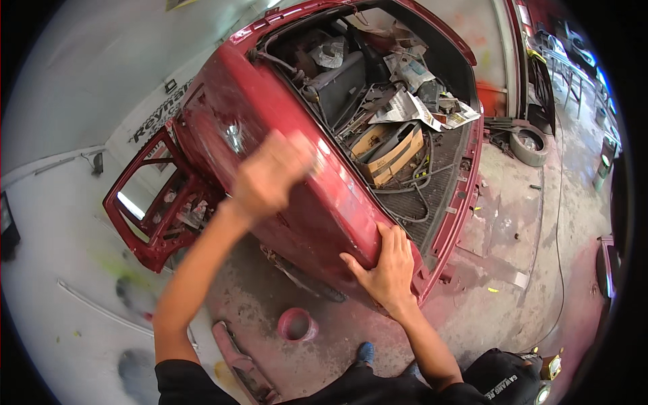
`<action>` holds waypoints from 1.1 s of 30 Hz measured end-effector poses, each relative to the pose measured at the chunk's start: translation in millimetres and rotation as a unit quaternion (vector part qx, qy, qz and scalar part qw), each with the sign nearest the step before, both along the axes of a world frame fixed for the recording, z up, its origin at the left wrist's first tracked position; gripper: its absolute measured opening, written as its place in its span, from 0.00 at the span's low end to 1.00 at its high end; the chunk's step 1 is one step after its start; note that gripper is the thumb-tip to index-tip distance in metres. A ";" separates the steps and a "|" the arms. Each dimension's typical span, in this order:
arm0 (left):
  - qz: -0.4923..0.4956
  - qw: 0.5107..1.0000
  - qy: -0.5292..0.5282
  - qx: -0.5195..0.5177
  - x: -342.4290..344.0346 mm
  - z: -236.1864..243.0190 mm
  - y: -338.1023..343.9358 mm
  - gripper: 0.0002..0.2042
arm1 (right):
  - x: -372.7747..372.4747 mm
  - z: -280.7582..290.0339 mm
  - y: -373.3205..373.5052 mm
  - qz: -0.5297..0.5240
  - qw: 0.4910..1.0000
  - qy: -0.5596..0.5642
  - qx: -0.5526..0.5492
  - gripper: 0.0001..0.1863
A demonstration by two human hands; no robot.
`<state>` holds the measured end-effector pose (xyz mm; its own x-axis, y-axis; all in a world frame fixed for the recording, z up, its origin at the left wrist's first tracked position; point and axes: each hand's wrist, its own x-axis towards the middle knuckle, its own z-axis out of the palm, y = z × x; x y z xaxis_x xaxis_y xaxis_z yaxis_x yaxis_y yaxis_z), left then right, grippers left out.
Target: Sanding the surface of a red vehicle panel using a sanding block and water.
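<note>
A red car body [317,209] fills the middle of the view, its rear open and its paint dull with pale patches along the upper edge. My left hand [270,172] is at that upper side panel, smeared by motion. Whether it presses something flat against the paint cannot be made out. Closer to me, my right hand [388,266] lies flat on the panel's rear corner, thumb spread from the fingers, holding nothing.
Inside the car lie newspaper sheets [405,108], a cardboard box [395,155] and hoses. A red door [152,202] stands open at the left. On the floor are a pinkish bucket [297,326], a long trim piece [243,364], a tire [530,145] and a cable [560,270].
</note>
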<state>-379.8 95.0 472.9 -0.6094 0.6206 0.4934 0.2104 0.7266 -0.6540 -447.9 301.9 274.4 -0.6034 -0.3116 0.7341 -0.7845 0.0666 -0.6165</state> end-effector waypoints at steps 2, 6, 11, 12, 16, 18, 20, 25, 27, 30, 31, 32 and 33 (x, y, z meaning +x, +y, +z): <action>0.076 0.996 0.054 -0.009 0.8 36.6 -22.2 0.11 | 2.7 2.1 -3.3 0.028 1.000 0.006 -0.012 0.40; -0.006 0.994 -0.070 0.088 3.2 -66.6 46.9 0.12 | -12.5 -6.3 5.4 0.031 0.999 0.004 -0.019 0.39; 0.059 0.998 0.028 0.004 -3.1 20.8 -11.4 0.14 | -3.8 0.6 0.6 0.056 0.998 0.002 -0.034 0.38; 0.083 0.995 0.061 0.016 -6.9 26.8 -8.1 0.13 | -4.7 0.4 -0.1 0.052 0.998 0.005 -0.040 0.38; 0.046 0.999 -0.004 0.011 -2.6 -34.9 25.5 0.12 | -9.5 -3.6 3.3 0.055 0.998 -0.009 -0.025 0.37; 0.003 0.997 -0.081 -0.003 2.1 -36.3 27.7 0.14 | -8.9 -2.8 4.6 0.060 0.998 -0.008 -0.027 0.37; 0.074 0.997 -0.001 -0.005 -1.6 19.3 -6.8 0.14 | -4.8 -0.2 -2.4 0.065 0.997 -0.010 -0.030 0.37; 0.016 0.995 -0.060 0.075 1.3 -71.7 54.3 0.13 | -11.2 -8.6 3.0 0.041 0.999 0.000 -0.035 0.37; -0.012 0.992 -0.117 0.045 8.4 -75.3 53.8 0.13 | -9.3 -8.6 -0.2 0.046 0.998 -0.005 -0.036 0.37; 0.024 1.000 -0.013 -0.006 -4.9 6.6 -9.7 0.10 | -5.6 -3.8 -4.7 0.052 0.998 0.000 -0.041 0.37; 0.051 0.999 0.017 0.005 -3.7 16.4 -6.0 0.12 | -0.5 0.1 -2.7 0.053 0.997 0.007 -0.047 0.37; 0.073 0.996 0.047 0.020 -7.8 14.7 -0.1 0.13 | -0.8 -0.9 0.2 0.057 0.997 0.007 -0.044 0.37; 0.056 0.998 0.022 0.030 -12.4 -5.3 11.8 0.13 | -5.1 -3.2 3.1 0.045 0.998 0.004 -0.042 0.37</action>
